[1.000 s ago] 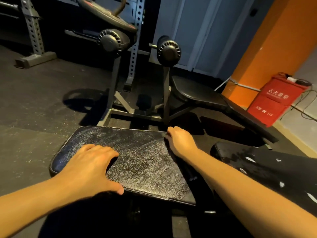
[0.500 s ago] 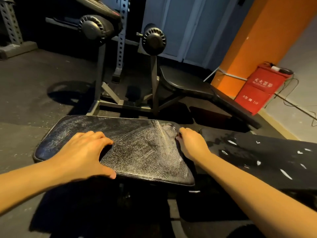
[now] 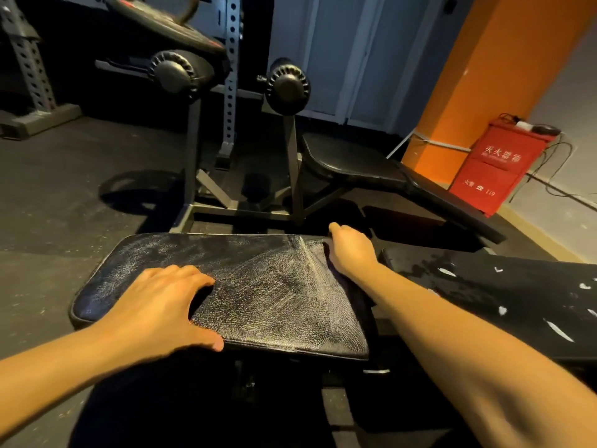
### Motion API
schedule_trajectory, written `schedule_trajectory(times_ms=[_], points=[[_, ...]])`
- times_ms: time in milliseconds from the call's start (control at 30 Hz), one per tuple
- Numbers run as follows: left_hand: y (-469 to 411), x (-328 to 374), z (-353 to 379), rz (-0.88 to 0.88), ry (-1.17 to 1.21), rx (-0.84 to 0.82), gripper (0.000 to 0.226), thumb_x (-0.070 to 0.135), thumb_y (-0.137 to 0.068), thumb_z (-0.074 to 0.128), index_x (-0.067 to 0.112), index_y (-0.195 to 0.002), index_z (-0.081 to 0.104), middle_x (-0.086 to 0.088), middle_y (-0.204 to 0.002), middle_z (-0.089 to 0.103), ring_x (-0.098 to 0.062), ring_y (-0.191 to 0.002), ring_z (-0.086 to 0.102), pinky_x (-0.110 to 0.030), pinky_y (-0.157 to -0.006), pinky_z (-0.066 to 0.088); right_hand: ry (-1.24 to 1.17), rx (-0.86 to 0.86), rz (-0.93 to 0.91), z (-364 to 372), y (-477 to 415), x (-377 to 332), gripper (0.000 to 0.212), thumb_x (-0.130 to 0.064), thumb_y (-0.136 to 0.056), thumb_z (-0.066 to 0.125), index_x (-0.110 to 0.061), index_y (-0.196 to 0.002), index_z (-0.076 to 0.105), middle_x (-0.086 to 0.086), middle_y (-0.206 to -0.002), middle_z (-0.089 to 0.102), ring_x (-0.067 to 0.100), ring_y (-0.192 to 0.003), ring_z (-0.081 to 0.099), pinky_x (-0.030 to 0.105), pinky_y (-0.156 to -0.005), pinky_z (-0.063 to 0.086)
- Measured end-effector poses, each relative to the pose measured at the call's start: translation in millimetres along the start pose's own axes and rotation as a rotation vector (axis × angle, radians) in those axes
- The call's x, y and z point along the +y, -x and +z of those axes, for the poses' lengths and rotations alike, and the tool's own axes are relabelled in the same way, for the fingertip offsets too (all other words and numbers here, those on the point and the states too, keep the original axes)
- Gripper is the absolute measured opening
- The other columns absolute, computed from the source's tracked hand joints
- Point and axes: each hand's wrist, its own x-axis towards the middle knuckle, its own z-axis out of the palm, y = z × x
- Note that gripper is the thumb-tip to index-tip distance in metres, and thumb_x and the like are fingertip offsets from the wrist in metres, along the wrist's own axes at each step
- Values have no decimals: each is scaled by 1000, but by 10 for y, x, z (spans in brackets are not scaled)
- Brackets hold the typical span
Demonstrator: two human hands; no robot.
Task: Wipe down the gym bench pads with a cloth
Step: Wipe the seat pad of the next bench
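The black seat pad (image 3: 265, 286) of the gym bench lies in front of me, its cracked surface marked with pale wipe streaks. My left hand (image 3: 161, 305) rests flat on its near left part, fingers spread and thumb over the near edge, holding nothing. My right hand (image 3: 350, 250) sits curled at the pad's far right corner, pressing a dark cloth (image 3: 357, 291). Most of the cloth is hidden under the hand and wrist. The bench's longer back pad (image 3: 484, 286), black with white tears, extends to the right.
Beyond the seat pad stands a second bench (image 3: 355, 163) on a metal frame with two black roller pads (image 3: 176, 76). A perforated rack upright (image 3: 231, 76) rises behind them. A red fire-extinguisher box (image 3: 494, 169) with cables leans by the orange column (image 3: 484, 76). The floor is dark rubber.
My right hand has slid right along the seat pad to its far right corner, leaving a pale diagonal streak. My left hand has stayed in place.
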Motion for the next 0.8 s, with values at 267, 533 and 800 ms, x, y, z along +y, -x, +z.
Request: schedule_trajectory(times_ms=[267,533,800], points=[[28,-25,-14,18,0,17,120,105,-52,48,39,-152,40,27,-140,48,1,-128,44,-28,-117,25,-414,-245,-568,-461,1267,-637,21,-35,-103,50,-17,-94,57,0,-93,60,20,-86,55,29,-73,41],[41,-23,54,3,28,58,118,104,-50,49,38,-148,45,26,-137,52,0,-126,46,-28,-115,30,31,18,-14,-67,15,52,14,-22,-101,54,-9,-101,59,10,-94,61,37,-87,65,41,-67,51],[47,-54,60,1,45,71,120,105,-49,48,35,-147,49,23,-137,54,-3,-128,49,-31,-116,29,-407,-171,-553,-336,1069,-1088,20,-31,-100,49,-21,-98,66,-1,-95,67,20,-85,63,31,-74,51]])
